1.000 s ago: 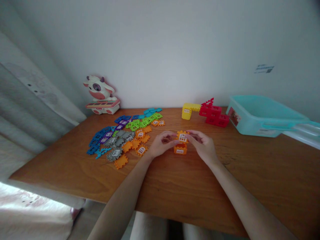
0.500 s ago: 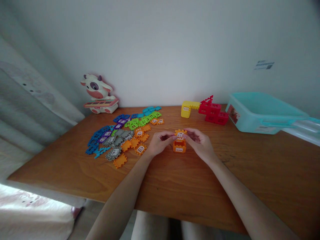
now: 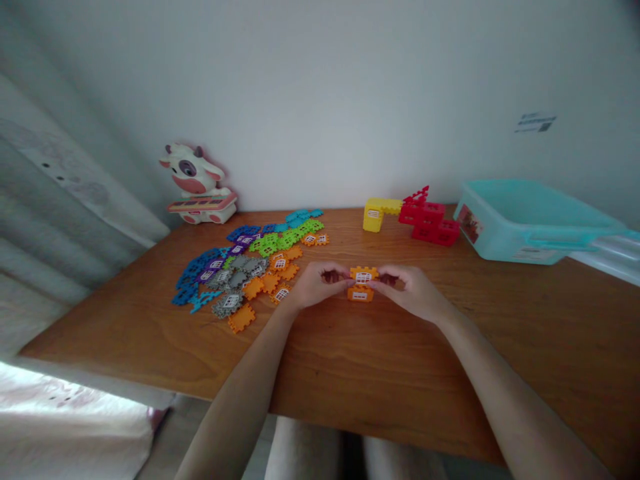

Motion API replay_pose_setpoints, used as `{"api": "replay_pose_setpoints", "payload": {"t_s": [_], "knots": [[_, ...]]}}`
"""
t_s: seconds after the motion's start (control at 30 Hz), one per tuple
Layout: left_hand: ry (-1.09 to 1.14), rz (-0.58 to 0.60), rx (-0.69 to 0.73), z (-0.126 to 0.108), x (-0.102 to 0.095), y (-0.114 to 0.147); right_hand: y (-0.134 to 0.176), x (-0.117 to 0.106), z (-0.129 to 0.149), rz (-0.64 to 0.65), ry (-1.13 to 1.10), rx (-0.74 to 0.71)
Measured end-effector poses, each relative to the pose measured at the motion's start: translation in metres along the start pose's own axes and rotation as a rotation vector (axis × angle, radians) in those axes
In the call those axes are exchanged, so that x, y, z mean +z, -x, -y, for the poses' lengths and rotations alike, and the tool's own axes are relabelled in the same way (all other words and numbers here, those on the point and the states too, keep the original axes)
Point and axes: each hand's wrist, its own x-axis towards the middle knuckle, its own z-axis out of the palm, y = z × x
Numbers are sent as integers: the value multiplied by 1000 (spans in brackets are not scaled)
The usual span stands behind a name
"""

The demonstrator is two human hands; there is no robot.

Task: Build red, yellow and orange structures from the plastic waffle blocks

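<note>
Head view: both hands (image 3: 316, 287) (image 3: 416, 292) nearly closed, pinching orange window panel (image 3: 364, 274); wall label (image 3: 536, 123) too small to read.

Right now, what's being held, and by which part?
An orange window piece, by its side edges: left hand at left, right hand at right.

- The left forearm (image 3: 250, 383) is showing bare from the lower edge of the view up to the wrist, and is tapering smoothly as it nears the hand.
- The right forearm (image 3: 500, 393) is likewise showing bare, its outline broadening toward the lower right corner.
- The left hand (image 3: 316, 285) is appearing ungloved, with slender fingers; its nails are looking too small to make out.
- The right hand (image 3: 411, 291) is appearing ungloved too, matching in build.
- The two thighs (image 3: 303, 450) are wearing what is looking like plain, pale cloth, its weave blurring in shadow.
</note>
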Motion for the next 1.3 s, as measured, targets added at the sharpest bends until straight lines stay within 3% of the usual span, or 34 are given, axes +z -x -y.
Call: {"api": "replay_pose_setpoints", "payload": {"t_s": [0.33,0.67,1.3], "knots": [[-125,30,172,-1,-3,0,-2,1,4,15,61,-111],[-183,59,194,0,-5,3,-1,2,1,-7,34,-133],[-375,170,325,-5,-8,5,0,-1,3,39,181,-268]]}}
